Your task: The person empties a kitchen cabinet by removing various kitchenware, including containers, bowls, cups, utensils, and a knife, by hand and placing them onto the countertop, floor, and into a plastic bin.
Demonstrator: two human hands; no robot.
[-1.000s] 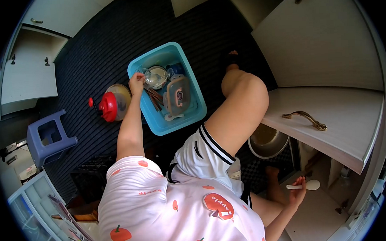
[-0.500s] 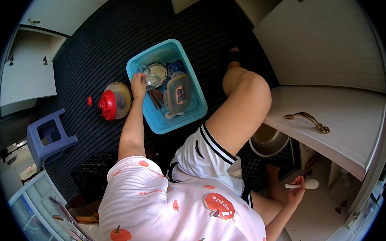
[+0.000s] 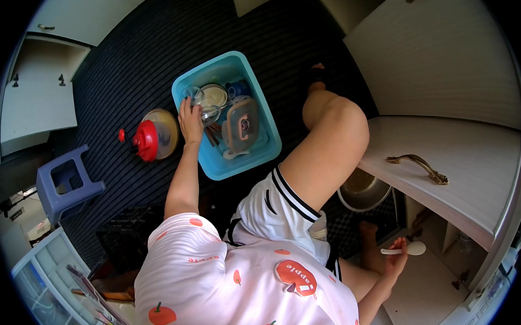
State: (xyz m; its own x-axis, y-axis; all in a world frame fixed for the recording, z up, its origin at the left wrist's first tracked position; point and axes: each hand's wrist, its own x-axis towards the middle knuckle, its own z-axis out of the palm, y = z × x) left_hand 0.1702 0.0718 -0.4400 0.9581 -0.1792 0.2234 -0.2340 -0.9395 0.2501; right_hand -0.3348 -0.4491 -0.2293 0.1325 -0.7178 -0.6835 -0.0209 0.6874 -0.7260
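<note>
My left hand (image 3: 191,122) reaches over the left rim of a blue plastic tub (image 3: 214,167), its fingers apart beside the clear glassware (image 3: 210,113) inside. Whether the fingertips touch the glass is hard to tell. A white round dish (image 3: 214,96), a lidded food container (image 3: 242,125), brown chopsticks (image 3: 212,134) and a white spoon (image 3: 236,154) also lie in the tub. Off to the right, my right hand (image 3: 396,261) is closed around a white soup spoon (image 3: 416,248), held above the lower cabinet.
Left of the tub stands a red-topped hand chopper (image 3: 147,140) by a round yellowish lid or plate (image 3: 165,129). A blue-grey stool (image 3: 69,183) is farther left. Cabinet doors (image 3: 436,67) and a metal bowl (image 3: 363,193) are on the right, past my raised knee.
My left hand has drawn back slightly, its fingers loosened from the glassware. My right hand has shifted a little left with the spoon.
</note>
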